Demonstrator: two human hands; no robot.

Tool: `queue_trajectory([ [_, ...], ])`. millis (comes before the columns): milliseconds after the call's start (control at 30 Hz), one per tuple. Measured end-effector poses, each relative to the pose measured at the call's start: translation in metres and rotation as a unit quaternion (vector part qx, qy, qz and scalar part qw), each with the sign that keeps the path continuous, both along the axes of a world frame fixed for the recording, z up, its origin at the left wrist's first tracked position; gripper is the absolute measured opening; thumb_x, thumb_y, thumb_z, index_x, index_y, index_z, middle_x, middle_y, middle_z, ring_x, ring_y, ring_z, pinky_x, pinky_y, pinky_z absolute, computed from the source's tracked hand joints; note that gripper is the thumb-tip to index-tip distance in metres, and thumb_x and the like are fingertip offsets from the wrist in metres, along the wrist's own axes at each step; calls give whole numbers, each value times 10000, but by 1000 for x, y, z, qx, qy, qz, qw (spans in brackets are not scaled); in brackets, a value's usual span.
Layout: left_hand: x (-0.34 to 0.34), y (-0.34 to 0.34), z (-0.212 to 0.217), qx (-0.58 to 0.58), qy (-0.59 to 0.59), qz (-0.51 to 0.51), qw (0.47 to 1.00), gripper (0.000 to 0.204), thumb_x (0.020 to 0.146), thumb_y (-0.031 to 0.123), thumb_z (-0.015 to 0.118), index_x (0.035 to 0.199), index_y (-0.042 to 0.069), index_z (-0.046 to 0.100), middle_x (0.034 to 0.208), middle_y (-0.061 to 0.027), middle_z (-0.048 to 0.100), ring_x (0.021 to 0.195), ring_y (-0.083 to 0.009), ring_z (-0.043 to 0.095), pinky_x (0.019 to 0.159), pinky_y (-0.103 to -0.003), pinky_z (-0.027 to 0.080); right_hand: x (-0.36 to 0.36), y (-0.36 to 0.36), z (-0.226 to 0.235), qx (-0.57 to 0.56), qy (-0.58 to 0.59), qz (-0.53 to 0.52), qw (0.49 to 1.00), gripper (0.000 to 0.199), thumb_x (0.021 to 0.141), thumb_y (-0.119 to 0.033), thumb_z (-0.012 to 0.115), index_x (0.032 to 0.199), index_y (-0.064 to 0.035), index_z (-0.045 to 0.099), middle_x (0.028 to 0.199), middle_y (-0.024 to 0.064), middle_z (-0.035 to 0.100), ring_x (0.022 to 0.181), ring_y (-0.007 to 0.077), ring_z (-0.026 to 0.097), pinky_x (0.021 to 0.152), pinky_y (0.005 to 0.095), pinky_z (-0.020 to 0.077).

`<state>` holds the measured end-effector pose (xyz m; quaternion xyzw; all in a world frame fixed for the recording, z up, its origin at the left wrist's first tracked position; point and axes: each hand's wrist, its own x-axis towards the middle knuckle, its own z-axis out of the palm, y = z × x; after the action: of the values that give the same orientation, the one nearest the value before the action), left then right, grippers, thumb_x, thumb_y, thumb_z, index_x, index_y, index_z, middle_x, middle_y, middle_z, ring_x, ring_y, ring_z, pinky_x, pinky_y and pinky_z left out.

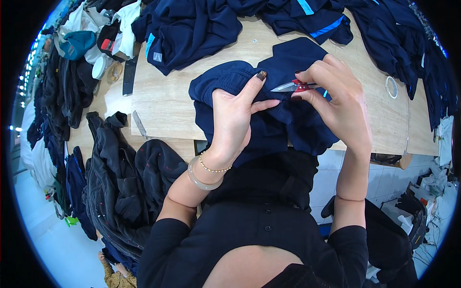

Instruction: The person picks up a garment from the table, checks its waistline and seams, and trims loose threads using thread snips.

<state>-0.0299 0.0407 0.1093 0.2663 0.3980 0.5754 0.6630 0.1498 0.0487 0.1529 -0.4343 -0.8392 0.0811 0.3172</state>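
Note:
A navy garment (269,127) with a gathered elastic band lies bunched at the table's near edge, partly in front of my body. My left hand (230,115) grips its cloth near the elastic, the thumb on top and one finger stretched out to the right. Small thread snips (301,86) with red handles are pinched between the thumb and finger of my right hand (341,96). Their pointed blades aim left, just above the cloth and close to my left fingertips. Whether the blades touch a thread is too small to tell.
Navy garments with light blue stripes (192,31) are heaped along the table's far side. Dark speckled clothing (117,182) hangs at the left. A white ring (391,88) lies on the wooden table (168,103) to the right. Another person's arm (117,273) shows at lower left.

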Motion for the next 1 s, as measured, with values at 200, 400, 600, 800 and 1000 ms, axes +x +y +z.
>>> queue_trajectory([
  [200,-1,0,0,-1,-6,-6,1000,196,934,86,603,832,-61,682,846,-70,671,726,-124,658,675,-332,614,2,2,2,18,5,3,1000,190,744,-82,729,869,-42,591,752,49,571,730,207,516,680,321,411],
  [400,-1,3,-6,-27,-133,-69,988,343,1011,227,458,1054,-80,606,1104,-134,650,1014,-198,646,943,-470,530,-21,-1,-14,-83,194,-55,976,471,745,-177,794,1134,-38,569,945,67,627,864,175,641,727,238,497],
  [600,1,1,-9,-14,-170,-110,979,454,1029,333,407,1225,-57,531,1267,-144,578,1213,-235,542,1027,-500,444,13,33,-56,-82,538,-250,801,56,904,-61,597,923,-12,616,733,-38,535,568,29,392,504,201,308],
  [800,9,-1,-37,44,135,-247,959,508,1042,438,346,1278,5,467,1371,-96,465,1289,-159,426,1072,-440,354,1,-43,-57,-443,469,-73,761,237,973,-136,490,1056,17,650,936,74,671,735,97,580,663,222,438],
  [1000,27,-11,-43,140,271,-330,894,436,987,342,518,1146,-64,504,1100,-170,585,1002,-239,576,860,-335,450,-7,-51,-93,-464,695,85,543,592,970,-194,529,1457,55,303,1521,140,336,1351,235,399,1109,367,335],
])
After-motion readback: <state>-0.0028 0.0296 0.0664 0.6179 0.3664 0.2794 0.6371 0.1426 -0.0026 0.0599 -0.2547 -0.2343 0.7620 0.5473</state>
